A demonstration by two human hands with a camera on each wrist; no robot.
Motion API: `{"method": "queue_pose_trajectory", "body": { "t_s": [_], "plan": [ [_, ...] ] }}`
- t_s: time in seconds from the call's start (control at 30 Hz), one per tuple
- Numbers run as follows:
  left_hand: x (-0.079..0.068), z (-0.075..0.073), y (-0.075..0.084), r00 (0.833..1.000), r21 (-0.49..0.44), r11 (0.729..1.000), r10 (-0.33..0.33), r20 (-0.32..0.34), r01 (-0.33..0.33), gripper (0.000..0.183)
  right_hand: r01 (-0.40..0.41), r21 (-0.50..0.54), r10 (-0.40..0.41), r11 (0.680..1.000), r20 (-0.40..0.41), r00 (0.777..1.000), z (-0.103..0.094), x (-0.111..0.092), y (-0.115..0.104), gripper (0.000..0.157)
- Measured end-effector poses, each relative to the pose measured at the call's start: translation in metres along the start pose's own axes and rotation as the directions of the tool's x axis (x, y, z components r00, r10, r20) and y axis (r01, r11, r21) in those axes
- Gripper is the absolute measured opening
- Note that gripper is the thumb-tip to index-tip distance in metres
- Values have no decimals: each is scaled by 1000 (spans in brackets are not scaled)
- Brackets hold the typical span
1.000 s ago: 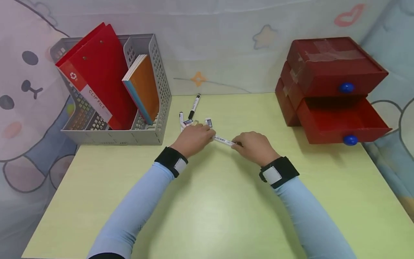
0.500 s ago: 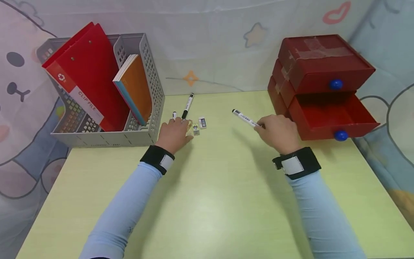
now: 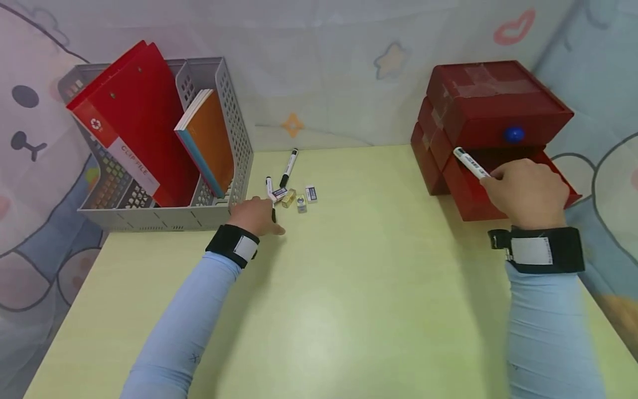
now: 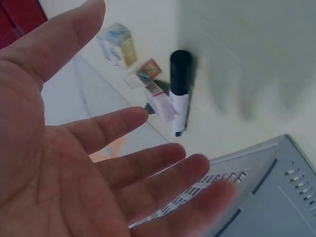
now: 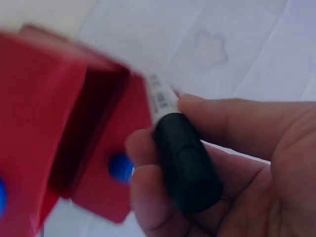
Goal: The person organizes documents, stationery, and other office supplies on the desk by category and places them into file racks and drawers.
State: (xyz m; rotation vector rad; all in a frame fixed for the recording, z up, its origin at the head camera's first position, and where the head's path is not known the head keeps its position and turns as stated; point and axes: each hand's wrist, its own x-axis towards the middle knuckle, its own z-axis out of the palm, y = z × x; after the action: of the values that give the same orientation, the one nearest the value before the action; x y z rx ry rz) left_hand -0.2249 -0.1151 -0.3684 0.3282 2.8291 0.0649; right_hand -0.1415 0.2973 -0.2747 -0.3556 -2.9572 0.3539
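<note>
My right hand point(image 3: 528, 191) pinches a white marker point(image 3: 471, 163) with a black cap between thumb and fingers. In the head view this hand overlaps the pulled-out red drawer point(image 3: 468, 197), hiding most of its inside. Close up in the right wrist view, the marker's black cap point(image 5: 187, 163) points back toward the palm. My left hand point(image 3: 253, 216) holds nothing; its fingers are spread and slightly bent in the left wrist view. It hovers by the grey basket's corner, beside a white marker point(image 4: 179, 94) with a black cap. Several small erasers point(image 3: 289, 198) lie just beyond it.
A grey basket point(image 3: 149, 219) at the left holds a red clip file point(image 3: 144, 122) and an orange-covered book point(image 3: 211, 144). Another marker point(image 3: 289, 168) lies near the back edge. The dark red drawer box point(image 3: 503, 111) with a blue knob point(image 3: 514, 134) stands at the back right.
My right hand has carried the marker away from the left hand, rightward to the open drawer. My left hand has let go of it and drawn back left, uncovering the erasers.
</note>
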Motion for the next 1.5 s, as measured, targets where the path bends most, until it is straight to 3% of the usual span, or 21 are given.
{"method": "queue_pose_trajectory", "body": {
  "t_s": [0.17, 0.3, 0.47, 0.67, 1.07, 1.5],
  "plan": [
    [-10, -6, 6, 996, -34, 999, -7, 94, 10, 52, -57, -113, 62, 992, 38, 997, -4, 9, 20, 28],
    [-16, -7, 7, 994, -7, 999, -34, 108, 35, 57, -46, -179, 60, 983, 69, 996, 9, 29, 26, 30],
    [-17, -4, 6, 997, 7, 1000, -31, 68, 31, 56, -74, -185, 94, 980, 100, 991, 30, 49, 31, 32],
    [-15, -5, 6, 998, 38, 998, -45, 38, 44, 56, -72, -186, 102, 980, 156, 983, 43, 57, 38, 34],
    [-8, -2, 0, 997, 38, 997, -68, 34, 67, 54, -63, -148, 92, 987, 204, 975, 51, 57, 37, 32],
    [4, 4, -9, 993, 26, 996, -82, -81, 85, 43, -46, -110, 62, 993, 151, 987, 50, 54, 23, 27]
  ]
}}
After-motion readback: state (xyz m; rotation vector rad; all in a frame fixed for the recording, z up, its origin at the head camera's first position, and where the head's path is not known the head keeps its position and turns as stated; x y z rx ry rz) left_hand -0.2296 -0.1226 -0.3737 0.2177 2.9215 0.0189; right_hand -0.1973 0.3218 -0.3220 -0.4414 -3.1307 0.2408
